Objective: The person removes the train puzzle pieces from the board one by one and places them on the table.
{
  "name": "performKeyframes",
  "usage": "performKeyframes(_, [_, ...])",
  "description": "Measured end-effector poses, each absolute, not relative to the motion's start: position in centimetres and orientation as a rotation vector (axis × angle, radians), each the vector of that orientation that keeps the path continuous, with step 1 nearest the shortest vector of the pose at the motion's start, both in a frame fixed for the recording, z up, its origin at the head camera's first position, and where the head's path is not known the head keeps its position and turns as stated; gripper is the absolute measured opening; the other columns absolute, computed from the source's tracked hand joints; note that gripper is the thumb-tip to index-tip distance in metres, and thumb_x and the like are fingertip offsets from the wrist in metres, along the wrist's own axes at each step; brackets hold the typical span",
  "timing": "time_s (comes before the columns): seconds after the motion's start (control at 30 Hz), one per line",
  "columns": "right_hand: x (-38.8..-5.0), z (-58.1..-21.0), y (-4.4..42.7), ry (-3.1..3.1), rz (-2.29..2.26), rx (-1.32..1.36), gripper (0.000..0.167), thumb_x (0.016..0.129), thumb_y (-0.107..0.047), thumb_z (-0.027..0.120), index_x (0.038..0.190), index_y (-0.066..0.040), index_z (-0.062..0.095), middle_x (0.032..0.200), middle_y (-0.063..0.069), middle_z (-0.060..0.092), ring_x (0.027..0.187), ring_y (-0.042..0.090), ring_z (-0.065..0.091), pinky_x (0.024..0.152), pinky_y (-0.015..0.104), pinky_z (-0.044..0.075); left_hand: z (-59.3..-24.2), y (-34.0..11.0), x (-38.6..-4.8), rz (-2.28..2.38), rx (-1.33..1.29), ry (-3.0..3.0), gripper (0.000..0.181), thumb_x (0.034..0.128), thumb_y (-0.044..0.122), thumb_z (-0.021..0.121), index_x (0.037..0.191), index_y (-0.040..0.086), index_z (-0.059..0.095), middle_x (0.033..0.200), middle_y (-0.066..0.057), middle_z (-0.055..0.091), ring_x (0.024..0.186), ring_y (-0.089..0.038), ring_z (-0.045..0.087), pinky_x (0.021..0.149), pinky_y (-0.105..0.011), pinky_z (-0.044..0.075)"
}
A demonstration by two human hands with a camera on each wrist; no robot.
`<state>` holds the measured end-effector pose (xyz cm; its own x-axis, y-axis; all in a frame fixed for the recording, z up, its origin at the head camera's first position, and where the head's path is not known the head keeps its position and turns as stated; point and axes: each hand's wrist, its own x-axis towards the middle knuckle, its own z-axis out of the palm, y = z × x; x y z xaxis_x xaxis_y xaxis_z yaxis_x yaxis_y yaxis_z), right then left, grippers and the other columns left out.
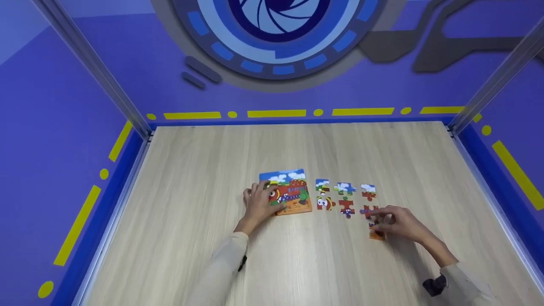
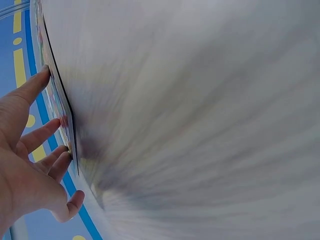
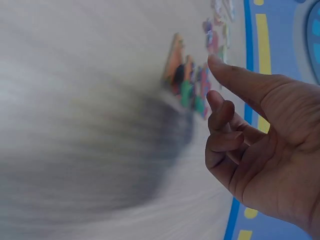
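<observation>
My left hand (image 1: 255,206) rests on a flat picture puzzle (image 1: 297,207), its fingers spread over the left side. The puzzle shows sky, a red train and orange ground; in the left wrist view its thin edge (image 2: 74,130) is seen from the side. My right hand (image 1: 401,223) is over the loose jigsaw pieces, thumb and forefinger apart. Its fingertips are at a red and blue piece (image 1: 366,211) and an orange-bottomed piece (image 1: 377,236), partly covered by the hand. In the right wrist view, blurred pieces (image 3: 182,80) lie beyond the fingertips.
Between the hands lie several more pieces in rows: sky pieces (image 1: 344,188) at the back, a train-face piece (image 1: 324,203) and a red piece (image 1: 346,206) in front. The wooden table (image 1: 191,182) is bordered by blue panels (image 1: 297,97) with yellow marks.
</observation>
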<state>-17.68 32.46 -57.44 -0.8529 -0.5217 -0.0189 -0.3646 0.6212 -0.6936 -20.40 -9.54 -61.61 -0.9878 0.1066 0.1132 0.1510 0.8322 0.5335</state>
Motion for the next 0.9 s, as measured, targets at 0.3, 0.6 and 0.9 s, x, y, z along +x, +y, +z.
performKeyframes(0.3, [-19.8,-56.8,27.7,2.492,-1.029,-0.714,0.031,0.094,-0.014,0.072,0.121,0.003,0.069,0.091,0.007,0.069,0.072,0.006,0.056,0.061,0.021,0.045,-61.8,-9.9,-20.5,-0.798,-0.278,-2.927,0.062,0.0827,0.049,0.081,0.131,0.012,0.068,0.143,-0.016,0.056,0.119,-0.034,0.051,0.104,-0.064,0.03])
performKeyframes(0.6, [-22.2,-57.6,20.2,2.447,-1.109,-0.833,0.028,0.095,-0.007,0.069,0.12,0.005,0.069,0.096,0.013,0.071,0.077,0.008,0.057,0.066,0.02,0.045,-61.2,-10.8,-21.4,-1.049,-0.396,-2.919,0.049,0.0924,0.037,0.075,0.131,0.007,0.069,0.145,-0.019,0.055,0.126,-0.038,0.049,0.104,-0.065,0.027])
performKeyframes(0.9, [-22.3,-58.6,13.5,2.505,-1.11,-0.922,0.032,0.093,-0.007,0.071,0.122,0.005,0.069,0.108,0.021,0.067,0.092,0.028,0.063,0.076,0.031,0.051,-60.7,-13.4,-21.4,-1.053,-0.489,-2.987,0.045,0.0913,0.023,0.077,0.13,0.002,0.068,0.15,-0.021,0.053,0.141,-0.042,0.045,0.114,-0.064,0.028])
